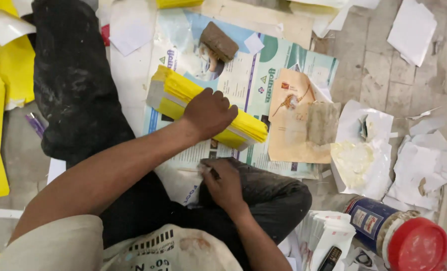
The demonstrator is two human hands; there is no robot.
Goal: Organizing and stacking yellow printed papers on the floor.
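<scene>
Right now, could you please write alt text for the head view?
The left hand presses on a yellow paper stack lying on a printed sheet. The right hand pinches a thin stick near the knee; a red-lidded jar lies nearby.

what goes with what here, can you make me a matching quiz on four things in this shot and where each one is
1 yellow stack
2 brown block
3 red-lidded jar
4 left hand

a lower right corner, lying on its side
b pressing on the yellow stack
c on the printed poster, under the left hand
d top of the poster, beyond the stack

Pairs: 1-c, 2-d, 3-a, 4-b
</scene>
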